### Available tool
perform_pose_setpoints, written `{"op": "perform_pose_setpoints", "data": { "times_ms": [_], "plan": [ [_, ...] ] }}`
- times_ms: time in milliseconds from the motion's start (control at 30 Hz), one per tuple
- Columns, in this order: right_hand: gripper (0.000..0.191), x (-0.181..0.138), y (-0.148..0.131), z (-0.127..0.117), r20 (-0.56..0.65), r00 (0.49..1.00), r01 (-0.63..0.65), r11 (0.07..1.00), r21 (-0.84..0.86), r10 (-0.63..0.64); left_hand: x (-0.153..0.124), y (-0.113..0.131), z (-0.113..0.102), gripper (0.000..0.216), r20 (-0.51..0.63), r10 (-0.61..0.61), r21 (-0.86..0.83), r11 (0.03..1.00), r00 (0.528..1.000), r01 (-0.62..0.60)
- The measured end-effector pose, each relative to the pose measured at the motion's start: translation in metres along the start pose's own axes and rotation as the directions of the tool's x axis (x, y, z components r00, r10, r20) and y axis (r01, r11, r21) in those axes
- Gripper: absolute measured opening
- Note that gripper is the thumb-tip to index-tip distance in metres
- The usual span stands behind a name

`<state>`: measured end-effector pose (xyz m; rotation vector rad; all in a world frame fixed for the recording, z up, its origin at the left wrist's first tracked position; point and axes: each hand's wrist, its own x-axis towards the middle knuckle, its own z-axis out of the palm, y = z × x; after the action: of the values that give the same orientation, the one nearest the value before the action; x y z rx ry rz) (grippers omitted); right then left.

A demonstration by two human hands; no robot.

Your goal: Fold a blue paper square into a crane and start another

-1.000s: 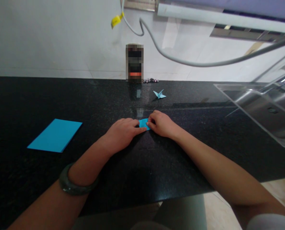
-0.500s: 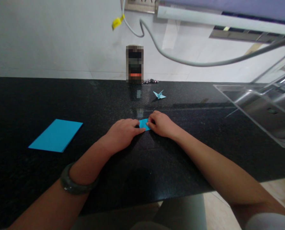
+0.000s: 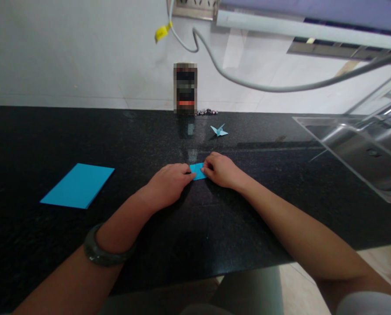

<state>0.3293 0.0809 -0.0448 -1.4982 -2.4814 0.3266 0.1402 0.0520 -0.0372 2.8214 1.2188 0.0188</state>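
A small folded piece of blue paper (image 3: pixel 198 171) lies on the dark countertop between my hands. My left hand (image 3: pixel 170 183) grips its left end, with thumb and fingers closed at the edge. At the right end my right hand (image 3: pixel 220 169) pinches the paper, fingers curled and thumb tip on it. Both hands cover the paper's ends. Further back sits a pale blue origami crane (image 3: pixel 219 130). A larger blue paper sheet, or a stack of them (image 3: pixel 79 186), lies flat to the left of my left hand.
A phone-like blurred object (image 3: pixel 185 89) leans on the wall, beside a beaded string (image 3: pixel 207 112). At the right is a steel sink (image 3: pixel 362 162). A grey cable (image 3: pixel 248 83) hangs across the wall above the black counter (image 3: pixel 132 135).
My left thumb has drawn back leftward along the folded paper, uncovering more of its lower edge. My right hand keeps its pinch in the same place.
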Motion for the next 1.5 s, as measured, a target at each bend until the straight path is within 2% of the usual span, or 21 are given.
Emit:
{"op": "perform_pose_setpoints", "data": {
  "times_ms": [467,733,1000,1233,1433,1500],
  "plan": [
    [0.017,0.0,-0.003,0.002,-0.012,1.0,-0.022,0.998,-0.065,0.021,0.001,0.005,-0.004,0.034,0.048,-0.007,0.074,0.997,0.999,0.004],
    [0.015,0.0,-0.001,0.002,-0.013,1.0,-0.011,0.998,-0.056,0.01,-0.001,0.004,-0.003,0.033,-0.016,0.015,0.05,0.999,1.0,-0.014],
    [0.015,-0.001,-0.001,0.002,-0.023,1.0,0.0,0.999,-0.036,-0.001,-0.003,0.004,-0.006,0.037,0.01,0.037,0.093,0.995,0.999,-0.038],
    [0.014,0.0,-0.002,0.001,-0.018,1.0,-0.009,0.999,-0.041,0.008,0.0,0.011,-0.008,0.036,0.051,-0.048,0.07,0.997,0.998,0.044],
    [0.015,-0.001,-0.002,0.001,-0.014,1.0,-0.001,0.999,-0.047,0.0,-0.002,-0.003,-0.003,0.042,0.063,0.019,-0.054,0.998,0.998,-0.016],
    [0.015,-0.001,-0.001,0.002,-0.019,1.0,0.006,0.999,-0.045,-0.006,-0.002,-0.007,-0.001,0.045,0.032,-0.003,-0.099,0.995,0.999,0.006]
  ]
}}
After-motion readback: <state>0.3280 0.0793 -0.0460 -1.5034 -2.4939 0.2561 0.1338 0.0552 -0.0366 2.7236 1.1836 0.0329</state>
